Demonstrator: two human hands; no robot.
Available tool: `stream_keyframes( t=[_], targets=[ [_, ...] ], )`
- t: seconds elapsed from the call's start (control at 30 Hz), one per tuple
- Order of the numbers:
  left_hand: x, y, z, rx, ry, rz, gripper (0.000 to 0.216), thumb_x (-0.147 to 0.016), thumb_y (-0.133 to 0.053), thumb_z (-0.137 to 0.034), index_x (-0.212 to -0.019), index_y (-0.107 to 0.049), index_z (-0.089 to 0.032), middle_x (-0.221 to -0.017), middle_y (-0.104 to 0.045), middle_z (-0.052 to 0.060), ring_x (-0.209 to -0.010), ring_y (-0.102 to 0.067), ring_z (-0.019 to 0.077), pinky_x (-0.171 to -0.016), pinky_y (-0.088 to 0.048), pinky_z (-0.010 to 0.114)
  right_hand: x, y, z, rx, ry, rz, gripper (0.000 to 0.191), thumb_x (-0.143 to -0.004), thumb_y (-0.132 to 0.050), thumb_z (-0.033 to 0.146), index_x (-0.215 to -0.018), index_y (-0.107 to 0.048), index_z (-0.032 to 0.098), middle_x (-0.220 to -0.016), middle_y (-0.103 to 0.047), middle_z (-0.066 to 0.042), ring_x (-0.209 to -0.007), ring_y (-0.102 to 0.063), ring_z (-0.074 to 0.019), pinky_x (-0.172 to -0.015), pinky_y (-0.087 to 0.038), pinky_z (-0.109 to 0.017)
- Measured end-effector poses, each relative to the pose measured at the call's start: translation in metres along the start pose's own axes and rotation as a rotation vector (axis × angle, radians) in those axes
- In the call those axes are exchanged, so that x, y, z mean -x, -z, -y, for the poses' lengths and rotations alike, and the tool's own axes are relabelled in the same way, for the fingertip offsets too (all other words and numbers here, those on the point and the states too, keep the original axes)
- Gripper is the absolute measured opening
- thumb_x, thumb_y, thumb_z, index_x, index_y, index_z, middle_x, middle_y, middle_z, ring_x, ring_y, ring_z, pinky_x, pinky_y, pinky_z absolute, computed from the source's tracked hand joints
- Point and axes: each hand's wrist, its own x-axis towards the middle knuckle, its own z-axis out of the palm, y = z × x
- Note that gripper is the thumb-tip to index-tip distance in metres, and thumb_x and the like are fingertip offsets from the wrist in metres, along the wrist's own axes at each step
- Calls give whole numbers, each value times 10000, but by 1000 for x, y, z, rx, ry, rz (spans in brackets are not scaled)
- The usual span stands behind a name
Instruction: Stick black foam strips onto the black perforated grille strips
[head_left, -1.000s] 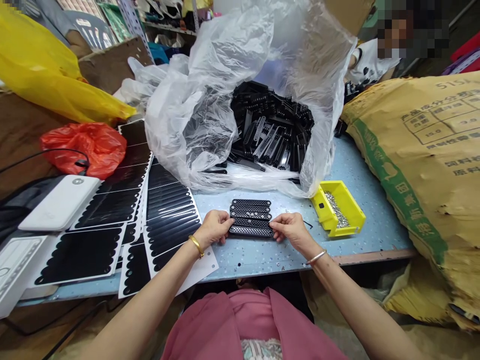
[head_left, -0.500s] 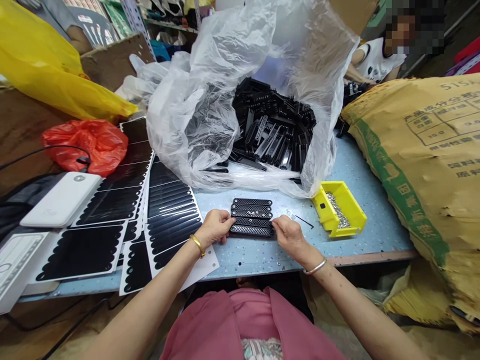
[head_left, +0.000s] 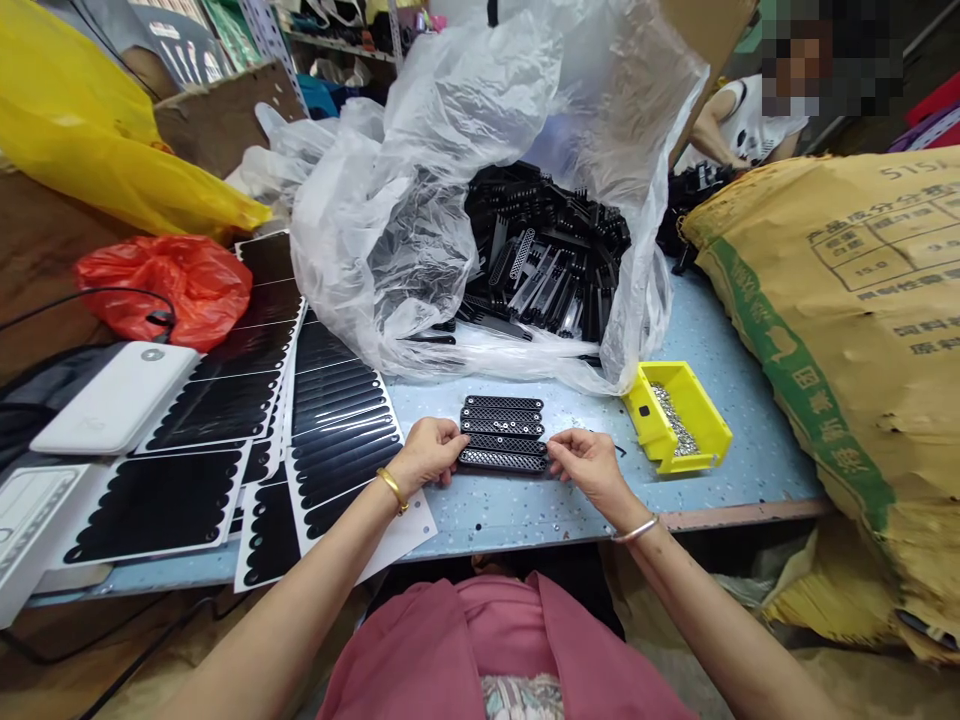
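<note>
Several black perforated strips [head_left: 504,415] lie side by side in a small stack on the blue speckled table, with small silvery dots on some of them. My left hand [head_left: 431,452] is closed on the left end of the lower strips, thumb on top. At their right end, my right hand [head_left: 589,465] has thumb and forefinger close together in a pinch; what is between the tips is too small to make out. A thin black rod [head_left: 620,451] shows partly behind my right hand. To the right stands a yellow bin [head_left: 694,460] of small metal pieces.
Behind the strips, a big clear plastic bag [head_left: 337,230] gapes around many loose black strips [head_left: 547,260]. Black die-cut sheets [head_left: 341,420] and a white power bank [head_left: 112,400] lie left. A large tan sack [head_left: 847,330] leans at right; another person [head_left: 750,120] sits beyond.
My right hand's fingers have uncurled and lengthened at the strips' right end, now covering much of the thin rod. My left hand keeps its grip, and the strips have hardly moved.
</note>
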Motion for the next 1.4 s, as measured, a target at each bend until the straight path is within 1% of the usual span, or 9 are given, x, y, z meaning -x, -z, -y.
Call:
stream_keyframes(
  t=[0.13,0.27,0.5,0.7,0.9,1.0,1.1,1.3,1.4],
  targets=[
    [-1,0,2,7,-11,-2,254,-832,-563,-244,-596,-508,-170,-392,-533,-46,-296,-538,100,-287,-311,137,-1,-1,2,-14,0,4,304,-581,-765,441,-664,-651,172,-471,-606,-11,-397,-558,-148,-346,-415,-235],
    [-1,0,1,14,1,-2,253,-822,-576,-250,-592,-509,-170,-379,-524,-47,-292,-534,102,-287,-306,138,-3,-3,-2,99,113,-44,247,-579,-775,386,-614,-616,201,-481,-594,-3,-422,-524,-138,-371,-402,-241],
    [-1,0,0,20,-4,8,245,-836,-537,-239,-604,-517,-165,-383,-525,-39,-295,-533,107,-291,-313,148,-7,-5,-6,295,229,-22,97,-668,-657,265,-595,-628,207,-514,-613,-1,-451,-530,-139,-429,-406,-246],
    [-1,1,1,30,-5,5,240,-823,-558,-249,-602,-515,-165,-381,-522,-44,-291,-526,102,-292,-316,146,-6,3,-9,566,642,29,143,-805,-566,185,-733,-689,193,-725,-710,-59,-670,-644,-181,-654,-488,-291],
    [0,1,1,31,-16,5,244,-802,-600,-277,-599,-525,-164,-389,-532,-41,-294,-528,98,-291,-307,141,-10,7,-2,866,772,171,198,-864,-476,118,-723,-603,176,-672,-633,-60,-605,-573,-168,-585,-399,-267],
    [0,1,0,29,-8,1,242,-804,-593,-275,-601,-525,-162,-381,-525,-40,-291,-526,99,-292,-309,141,-12,8,6,929,762,223,215,-872,-442,105,-702,-546,188,-637,-579,-39,-557,-506,-154,-554,-347,-271],
    [-1,0,0,34,-4,2,250,-803,-598,-279,-595,-518,-165,-372,-517,-44,-289,-528,102,-294,-312,142,-13,8,7,801,694,233,215,-870,-445,129,-676,-495,208,-611,-555,-12,-554,-488,-143,-555,-353,-259],
    [-3,0,3,24,-12,0,258,-807,-598,-269,-584,-512,-170,-378,-525,-45,-289,-530,104,-290,-311,146,-14,6,-9,446,385,180,142,-837,-478,190,-703,-513,217,-517,-547,20,-476,-540,-144,-502,-409,-252],
    [-2,0,3,22,-8,3,253,-816,-581,-254,-587,-513,-171,-378,-526,-46,-292,-529,103,-290,-313,148,-11,8,-14,325,265,128,82,-818,-512,223,-770,-576,204,-534,-573,22,-470,-590,-154,-483,-445,-256]
  ],
)
